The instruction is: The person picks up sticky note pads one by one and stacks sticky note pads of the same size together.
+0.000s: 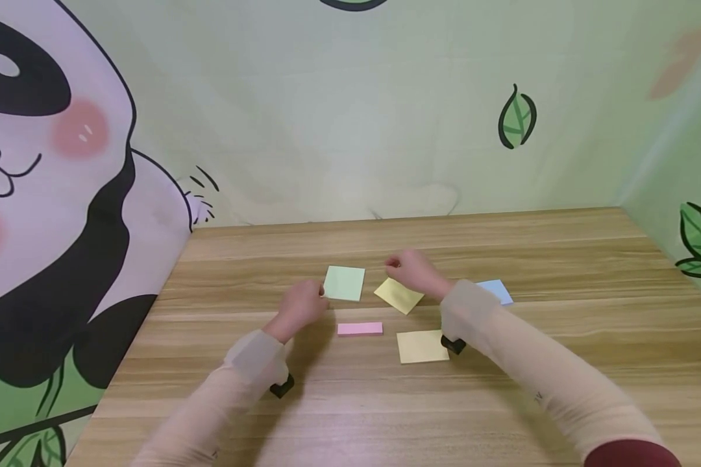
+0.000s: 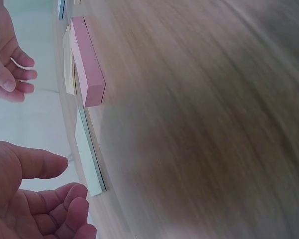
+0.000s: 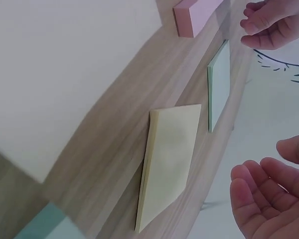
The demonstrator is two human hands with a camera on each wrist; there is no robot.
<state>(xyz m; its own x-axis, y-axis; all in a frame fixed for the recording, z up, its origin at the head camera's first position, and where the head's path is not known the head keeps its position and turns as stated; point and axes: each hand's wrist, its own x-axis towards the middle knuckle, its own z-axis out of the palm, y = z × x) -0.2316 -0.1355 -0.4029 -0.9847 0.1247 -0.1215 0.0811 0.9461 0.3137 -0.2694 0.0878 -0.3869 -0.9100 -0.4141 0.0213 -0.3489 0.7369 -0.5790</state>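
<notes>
One painted panda [image 1: 58, 188] fills the left of my head view, cut off by the frame. Beside it, over the wooden table [image 1: 222, 292], the left hand [image 1: 302, 303] reaches in from a pale sleeve [image 1: 204, 408] that runs out of the picture; my left wrist view shows its fingers loosely bent, thumb apart, grasp empty. Just right of it the green pad [image 1: 344, 283] lies flat; whether a fingertip touches it, I cannot tell. The pink pad [image 1: 359, 329], narrow from above, sits nearer the person. Further right, the yellow pad [image 1: 398, 296] lies askew, its far corner covered by the right hand [image 1: 418, 271], which angles in from the right, empty too, with a gap between thumb and softly curled fingers in my right wrist view. Closer in lies the cream pad [image 1: 420, 347], one corner overlapped by the black wrist camera [image 1: 454, 345]. Last comes the blue pad [image 1: 499, 292], partly hidden behind the right sleeve [image 1: 549, 370], so I cannot make out its full outline.
</notes>
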